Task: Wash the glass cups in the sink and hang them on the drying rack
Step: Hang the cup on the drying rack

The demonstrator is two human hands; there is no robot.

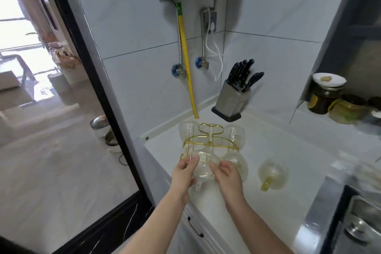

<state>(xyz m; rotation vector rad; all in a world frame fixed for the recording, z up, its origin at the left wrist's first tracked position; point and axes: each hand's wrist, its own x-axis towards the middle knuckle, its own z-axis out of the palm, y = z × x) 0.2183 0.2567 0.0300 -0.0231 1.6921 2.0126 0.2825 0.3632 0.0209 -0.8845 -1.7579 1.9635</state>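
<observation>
1. Glass cup, clear, held between both hands at the front of the gold wire drying rack on the white desk.
2. Left hand: fingers curled around the cup's left side.
3. Right hand: fingers curled against its right side.
4. Another cup lies on the desk, right of the rack.
5. Knife block stands in the corner behind.

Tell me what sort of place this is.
Most likely a home kitchen: a knife block stands on the white counter, a steel sink sits at the right, and glass cups hang on a gold drying rack.
</observation>
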